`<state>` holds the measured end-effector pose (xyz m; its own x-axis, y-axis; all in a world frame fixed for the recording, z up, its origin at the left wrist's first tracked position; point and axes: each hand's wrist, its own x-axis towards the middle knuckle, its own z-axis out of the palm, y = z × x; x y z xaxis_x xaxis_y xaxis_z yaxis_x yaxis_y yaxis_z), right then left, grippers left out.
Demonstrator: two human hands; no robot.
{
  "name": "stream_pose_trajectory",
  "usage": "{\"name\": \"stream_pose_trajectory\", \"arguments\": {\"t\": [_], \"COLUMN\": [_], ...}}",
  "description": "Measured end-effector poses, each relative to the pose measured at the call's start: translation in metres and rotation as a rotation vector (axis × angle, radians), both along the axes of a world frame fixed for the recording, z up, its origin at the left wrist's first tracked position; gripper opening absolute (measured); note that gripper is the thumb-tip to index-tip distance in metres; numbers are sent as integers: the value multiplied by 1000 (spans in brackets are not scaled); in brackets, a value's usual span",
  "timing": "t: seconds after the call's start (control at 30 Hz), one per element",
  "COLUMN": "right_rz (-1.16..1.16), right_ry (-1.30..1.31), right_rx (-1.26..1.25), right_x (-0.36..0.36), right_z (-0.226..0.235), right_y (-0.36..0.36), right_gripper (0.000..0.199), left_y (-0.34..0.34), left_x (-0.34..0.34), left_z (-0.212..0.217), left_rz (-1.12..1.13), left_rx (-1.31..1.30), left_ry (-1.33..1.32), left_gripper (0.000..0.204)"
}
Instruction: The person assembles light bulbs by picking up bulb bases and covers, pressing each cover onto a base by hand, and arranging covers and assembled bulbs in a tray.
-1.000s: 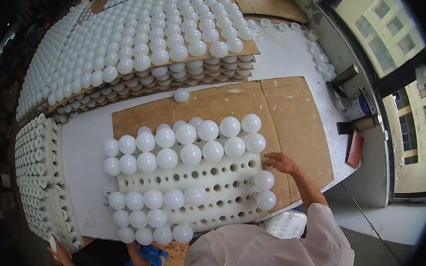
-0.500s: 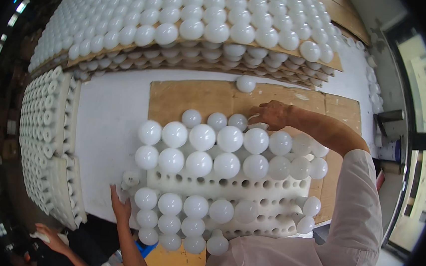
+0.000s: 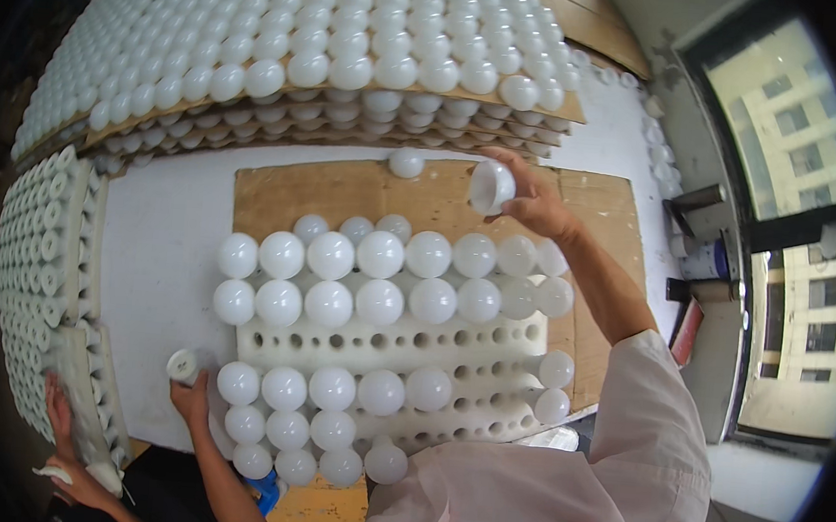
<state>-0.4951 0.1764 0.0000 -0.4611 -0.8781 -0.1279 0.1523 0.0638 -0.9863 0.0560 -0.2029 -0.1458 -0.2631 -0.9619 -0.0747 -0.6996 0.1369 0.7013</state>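
My right hand (image 3: 530, 206) reaches over the far side of the cardboard sheet (image 3: 345, 191) and grips a white bulb cover (image 3: 491, 185), open end toward me. A loose cover (image 3: 406, 163) lies just left of it. Below is a white foam tray (image 3: 402, 343) with rows of holes. Covers (image 3: 375, 302) fill its far rows and near left part, while the middle rows stand bare. My left hand (image 3: 195, 399) is at the tray's left edge, fingers around another small white cover (image 3: 181, 365).
Stacked cardboard layers packed with white covers (image 3: 286, 64) fill the far side. More foam trays (image 3: 45, 261) stand stacked on the left, where another person's hand (image 3: 58, 409) rests. A window (image 3: 794, 222) is at the right.
My right hand has gone from the tray's right edge to the far side and now holds a cover above the cardboard. My left hand came up to the tray's left edge.
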Motion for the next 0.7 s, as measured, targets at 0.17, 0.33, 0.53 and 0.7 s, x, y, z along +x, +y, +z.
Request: {"name": "stream_pose_trajectory", "arguments": {"t": [0.17, 0.33, 0.53, 0.7], "right_rz": [85, 158, 246, 89], "right_ry": [-232, -349, -265, -144], "right_rx": [-192, -435, -731, -461], "right_x": [95, 162, 207, 226], "right_z": [59, 82, 92, 49], "right_y": [68, 104, 130, 154], "right_gripper": [107, 105, 89, 97], "left_y": [62, 149, 282, 345], "left_x": [-2, -23, -72, -121], "left_z": [71, 141, 174, 196], "left_rz": [121, -87, -478, -805], "left_rx": [287, 350, 592, 882], "left_ry": [804, 893, 975, 787], "left_gripper": [49, 63, 76, 50]}}
